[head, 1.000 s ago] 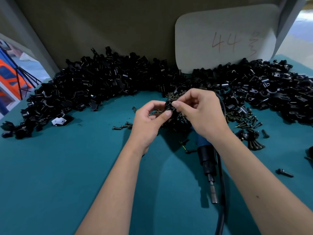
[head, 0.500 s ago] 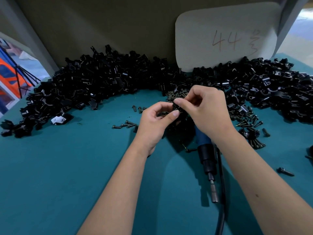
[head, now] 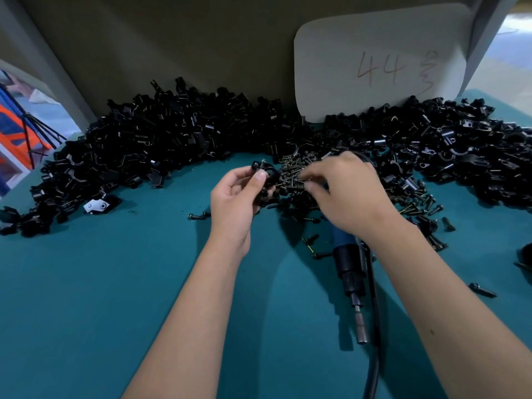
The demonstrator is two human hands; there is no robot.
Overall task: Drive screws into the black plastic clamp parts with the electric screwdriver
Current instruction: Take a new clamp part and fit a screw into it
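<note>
Your left hand point(head: 239, 197) pinches a clamp point(head: 266, 172) at frame centre, thumb on top. Your right hand point(head: 348, 191), blurred, reaches into the screws point(head: 293, 171) with curled fingers; what it holds, you cannot tell. The screwdriver point(head: 349, 272) lies under your right wrist.

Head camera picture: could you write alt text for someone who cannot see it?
A person's left hand holds a black clamp part while the right hand reaches into a screw pile on a teal table. An electric screwdriver lies under the right wrist; clamp parts are heaped behind.
</note>
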